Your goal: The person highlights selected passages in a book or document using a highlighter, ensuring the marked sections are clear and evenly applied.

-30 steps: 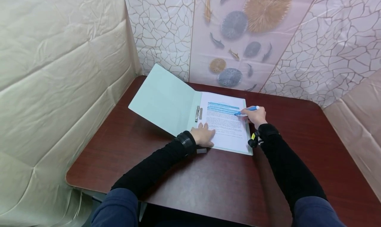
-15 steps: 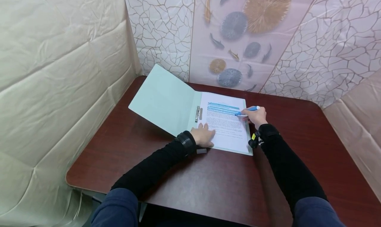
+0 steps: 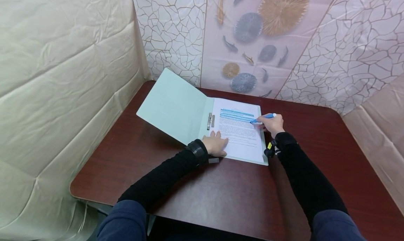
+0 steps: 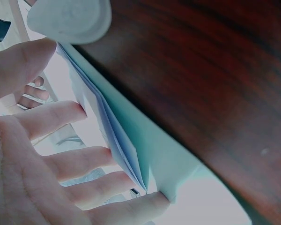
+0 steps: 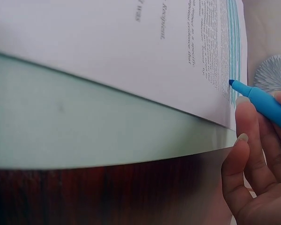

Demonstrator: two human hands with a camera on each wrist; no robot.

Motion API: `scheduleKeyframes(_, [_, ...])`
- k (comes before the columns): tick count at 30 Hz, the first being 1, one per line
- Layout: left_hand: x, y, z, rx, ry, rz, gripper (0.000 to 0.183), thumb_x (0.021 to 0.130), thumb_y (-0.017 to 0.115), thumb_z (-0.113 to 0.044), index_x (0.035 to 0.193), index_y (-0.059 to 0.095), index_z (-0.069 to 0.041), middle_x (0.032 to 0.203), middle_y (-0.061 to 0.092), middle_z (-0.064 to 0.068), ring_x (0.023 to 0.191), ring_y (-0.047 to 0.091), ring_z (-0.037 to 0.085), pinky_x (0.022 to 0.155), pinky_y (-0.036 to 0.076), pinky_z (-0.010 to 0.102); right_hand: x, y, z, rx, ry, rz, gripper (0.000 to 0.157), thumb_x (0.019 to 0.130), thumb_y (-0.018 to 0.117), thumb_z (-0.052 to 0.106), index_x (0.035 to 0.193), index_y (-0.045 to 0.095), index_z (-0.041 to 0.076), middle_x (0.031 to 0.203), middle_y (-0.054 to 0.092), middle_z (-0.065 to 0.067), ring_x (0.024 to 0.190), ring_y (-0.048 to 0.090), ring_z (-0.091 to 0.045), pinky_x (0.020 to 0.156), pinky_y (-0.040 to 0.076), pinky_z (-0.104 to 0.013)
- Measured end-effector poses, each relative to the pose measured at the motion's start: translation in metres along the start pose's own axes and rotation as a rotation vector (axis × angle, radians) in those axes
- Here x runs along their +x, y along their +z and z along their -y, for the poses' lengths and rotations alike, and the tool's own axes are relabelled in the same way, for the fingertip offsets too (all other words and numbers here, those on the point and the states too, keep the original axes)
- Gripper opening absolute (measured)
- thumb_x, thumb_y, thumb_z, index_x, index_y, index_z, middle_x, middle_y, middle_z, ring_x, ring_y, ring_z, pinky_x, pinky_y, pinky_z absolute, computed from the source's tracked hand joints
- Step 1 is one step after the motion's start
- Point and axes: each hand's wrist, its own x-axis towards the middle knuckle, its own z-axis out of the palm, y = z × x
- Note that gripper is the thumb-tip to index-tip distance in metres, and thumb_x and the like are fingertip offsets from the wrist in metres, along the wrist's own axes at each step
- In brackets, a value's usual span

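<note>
My right hand [image 3: 273,124] pinches a blue highlighter [image 5: 267,105], its dark tip at the printed lines near the right side of the page. Blue highlighted stripes run across the upper text of the white paper sheets [image 3: 236,146]. These lie in a pale green folder [image 3: 176,106], its cover spread out to the left. My left hand [image 3: 215,144] rests with fingers spread on the lower left of the page; in the left wrist view its fingertips [image 4: 75,111] are at the sheets' edge. A metal clip [image 3: 209,121] sits along the folder's spine.
The folder lies on a reddish-brown wooden table [image 3: 221,192]. A small grey piece [image 3: 214,160] shows just below the left hand. Patterned wall covering [image 3: 173,27] rises behind the table, and a cream cloth [image 3: 63,93] hangs at the left.
The right hand and highlighter have shifted very slightly right and down along the text. The left hand and folder stay where they were.
</note>
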Motion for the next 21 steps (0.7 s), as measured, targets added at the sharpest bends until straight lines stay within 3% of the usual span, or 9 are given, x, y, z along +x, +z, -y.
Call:
scheduleKeyframes(6, [-0.0013,-0.0006,-0.0001,0.0,0.001,0.002,0.067,0.093,0.056,-0.045,0.152,0.031,-0.023,0.159,0.023,0.019,0.146,0.023,0.039,0.108,0.035,0.058,0.0007,0.001,-0.0002,-0.011,0.012,-0.016,0.04,0.087,0.069,0.032,0.115,0.063,0.003,0.114,0.07,-0.02,0.077,0.073,-0.015,0.073,0.057,-0.031])
scheduleKeyframes(21, [-0.001,0.0003,-0.0002,-0.011,-0.001,-0.004,0.066,0.093,0.057,-0.044,0.151,0.033,-0.023,0.158,0.024,0.018,0.146,0.023,0.038,0.109,0.034,0.058,0.0023,-0.0015,-0.004,-0.02,0.004,-0.009,0.038,0.087,0.068,0.03,0.114,0.063,0.003,0.117,0.068,-0.022,0.08,0.074,-0.017,0.074,0.057,-0.033])
